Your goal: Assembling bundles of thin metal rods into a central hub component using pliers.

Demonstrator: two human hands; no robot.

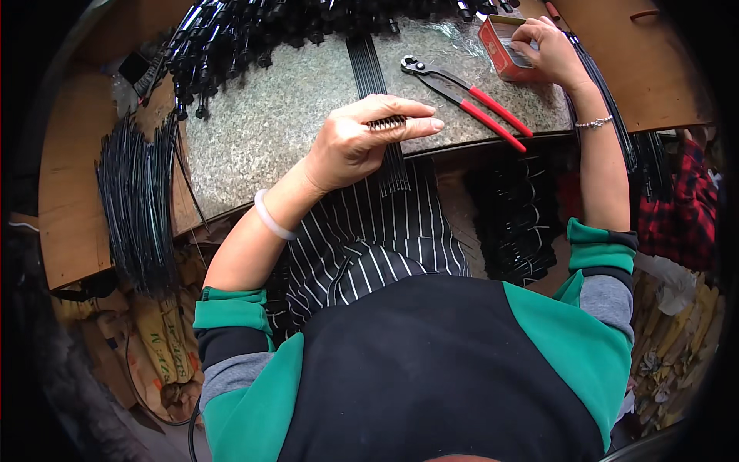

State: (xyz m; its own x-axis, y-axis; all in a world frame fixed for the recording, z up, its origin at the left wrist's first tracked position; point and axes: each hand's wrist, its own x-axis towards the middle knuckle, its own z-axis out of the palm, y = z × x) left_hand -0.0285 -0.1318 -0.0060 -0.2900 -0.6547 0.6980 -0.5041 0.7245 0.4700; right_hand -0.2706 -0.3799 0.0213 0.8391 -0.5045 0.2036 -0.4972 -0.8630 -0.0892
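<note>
My left hand (360,140) is closed over the stone-patterned worktop, pinching a short row of small dark toothed metal pieces (387,122) between thumb and fingers. Below it, a flat row of thin black cables (366,71) runs across the worktop and over its front edge. At the far right, my right hand (548,52) has its bent fingers at the open top of a small red box (499,55). Its fingertips are partly hidden, and I cannot make out what they pinch. Pliers with red handles (481,108) lie between the two hands.
A heap of black cables with black end fittings (254,35) covers the back of the speckled worktop (254,146). Bundles of thin black cables (138,204) hang at the left edge. More black cables (516,215) lie below the front edge. Clear plastic (450,35) sits beside the box.
</note>
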